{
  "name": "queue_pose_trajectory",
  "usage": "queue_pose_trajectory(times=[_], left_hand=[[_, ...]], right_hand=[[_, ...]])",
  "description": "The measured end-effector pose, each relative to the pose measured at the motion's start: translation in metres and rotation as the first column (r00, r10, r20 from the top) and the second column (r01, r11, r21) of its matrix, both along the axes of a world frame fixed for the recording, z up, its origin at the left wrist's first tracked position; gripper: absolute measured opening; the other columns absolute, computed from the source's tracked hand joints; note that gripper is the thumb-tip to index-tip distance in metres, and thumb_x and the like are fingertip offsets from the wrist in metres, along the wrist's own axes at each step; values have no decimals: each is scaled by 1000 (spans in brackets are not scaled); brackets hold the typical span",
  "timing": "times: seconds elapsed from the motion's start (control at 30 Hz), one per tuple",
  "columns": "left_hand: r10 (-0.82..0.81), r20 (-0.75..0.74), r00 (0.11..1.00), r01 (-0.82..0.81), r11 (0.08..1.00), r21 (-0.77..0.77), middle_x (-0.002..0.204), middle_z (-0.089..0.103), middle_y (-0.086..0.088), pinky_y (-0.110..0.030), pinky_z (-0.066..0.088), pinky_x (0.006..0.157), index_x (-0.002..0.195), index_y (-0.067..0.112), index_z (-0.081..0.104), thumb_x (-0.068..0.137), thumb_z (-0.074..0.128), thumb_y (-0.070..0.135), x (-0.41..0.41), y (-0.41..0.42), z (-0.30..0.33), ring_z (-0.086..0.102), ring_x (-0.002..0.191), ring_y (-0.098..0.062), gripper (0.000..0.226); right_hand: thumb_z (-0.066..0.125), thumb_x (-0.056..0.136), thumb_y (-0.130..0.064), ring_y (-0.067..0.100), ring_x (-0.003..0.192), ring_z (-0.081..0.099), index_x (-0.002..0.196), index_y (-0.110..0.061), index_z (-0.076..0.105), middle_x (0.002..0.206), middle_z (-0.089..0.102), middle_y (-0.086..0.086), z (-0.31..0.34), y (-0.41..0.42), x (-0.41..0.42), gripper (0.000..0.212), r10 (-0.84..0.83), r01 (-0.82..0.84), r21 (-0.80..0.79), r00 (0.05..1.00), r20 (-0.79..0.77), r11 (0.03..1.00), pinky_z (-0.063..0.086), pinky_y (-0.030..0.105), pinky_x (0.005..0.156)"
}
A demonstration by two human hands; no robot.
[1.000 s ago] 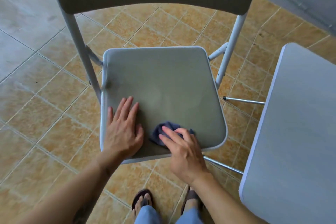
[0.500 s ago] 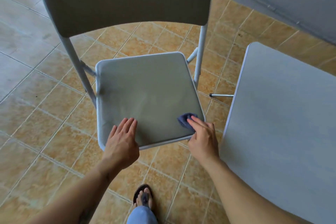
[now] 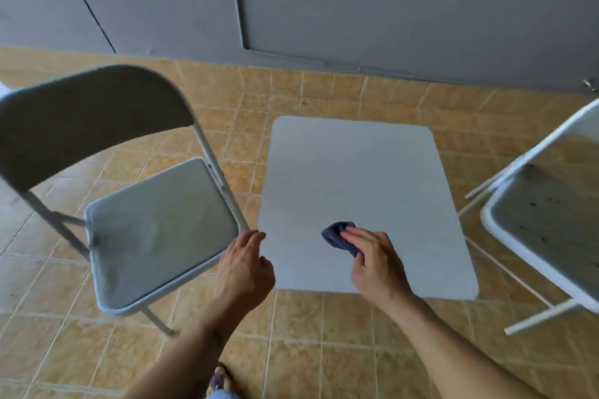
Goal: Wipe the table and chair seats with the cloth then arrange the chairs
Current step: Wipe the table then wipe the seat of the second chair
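Observation:
A small white table (image 3: 356, 178) stands in the middle of the view. My right hand (image 3: 376, 264) holds a bunched dark blue cloth (image 3: 337, 235) on the table's near part. My left hand (image 3: 244, 264) hovers with loosely bent fingers at the table's near left corner, beside the seat of a grey folding chair (image 3: 155, 233) on the left. That chair's seat is bare. A second folding chair (image 3: 551, 230) stands at the right edge, its seat speckled with dark spots.
The floor (image 3: 308, 350) is tan tile. A grey wall (image 3: 324, 10) with panel seams runs along the back. My sandalled foot (image 3: 220, 379) is at the bottom edge. The right chair's white legs (image 3: 534, 317) stick out near the table's right side.
My right hand carried the cloth off the left chair's seat and onto the table. My left hand left the seat and moved toward the table's corner. My view swung right and up.

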State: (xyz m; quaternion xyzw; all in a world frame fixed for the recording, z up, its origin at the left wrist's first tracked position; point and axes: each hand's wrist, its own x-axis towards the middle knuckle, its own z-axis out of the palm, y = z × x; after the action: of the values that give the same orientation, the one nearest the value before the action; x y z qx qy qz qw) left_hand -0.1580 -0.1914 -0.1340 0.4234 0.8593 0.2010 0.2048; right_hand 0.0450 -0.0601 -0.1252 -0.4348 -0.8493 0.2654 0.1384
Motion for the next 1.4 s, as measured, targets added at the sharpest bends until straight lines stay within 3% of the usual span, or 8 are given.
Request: queue_pose_trajectory(times=[0.3,0.53,0.6,0.7,0.9,1.27,1.33,1.4], left_hand=[[-227,-16,974,227,974,-24,144,50,-3,-34,36,111,140,16,48,86,49,19,220,92,96,43,134,-22,54],[-420,-20,907,416,905,-90,143,50,-2,-37,43,103,142,20,43,88,43,24,339,162,129,47,130,-24,54],[-468,-34,883,461,880,-113,143,50,-3,-38,44,103,144,22,39,89,43,24,363,186,133,47,129,-25,56],[-525,-39,850,516,845,-139,146,46,-4,-41,44,104,148,22,34,89,44,26,395,222,128,45,131,-27,59],[-589,-8,808,578,796,-178,146,44,-4,-41,43,105,146,22,35,87,47,26,440,302,96,45,130,-28,61],[-646,22,763,624,727,-286,148,43,-3,-44,36,111,145,23,37,86,46,25,467,446,36,39,134,-28,60],[-645,32,764,623,723,-298,149,42,-2,-44,36,111,146,24,36,86,46,25,471,467,22,38,135,-27,61],[-648,28,761,627,724,-288,149,41,-2,-44,38,109,146,24,36,86,48,25,475,486,-1,40,134,-27,61]], right_hand=[[45,81,8,20,115,53,126,-19,64,127,63,-9,92,46,247,56,-198,196,47,980,30,979,46,30,96],[44,71,5,20,95,61,99,-15,69,101,67,-9,128,71,384,43,-389,389,12,921,-4,921,55,43,74],[43,72,4,17,95,59,103,-19,69,102,66,-12,126,82,410,46,-429,429,9,903,9,903,55,41,73],[44,76,3,17,99,57,114,-25,68,110,67,-12,119,98,439,53,-497,496,16,868,-2,868,55,36,76],[41,72,-4,21,99,60,118,-26,66,110,67,-10,86,158,474,56,-545,545,-35,838,32,837,57,36,76],[44,75,3,14,82,62,115,-41,63,98,67,-15,33,279,496,63,-605,609,-115,793,74,785,58,31,59],[44,75,1,12,85,62,114,-35,66,99,68,-18,19,296,496,57,-598,601,-120,799,61,790,56,26,65],[42,78,-8,12,95,60,116,-34,63,106,65,-19,-1,314,491,51,-587,590,-121,807,67,798,57,31,75]])
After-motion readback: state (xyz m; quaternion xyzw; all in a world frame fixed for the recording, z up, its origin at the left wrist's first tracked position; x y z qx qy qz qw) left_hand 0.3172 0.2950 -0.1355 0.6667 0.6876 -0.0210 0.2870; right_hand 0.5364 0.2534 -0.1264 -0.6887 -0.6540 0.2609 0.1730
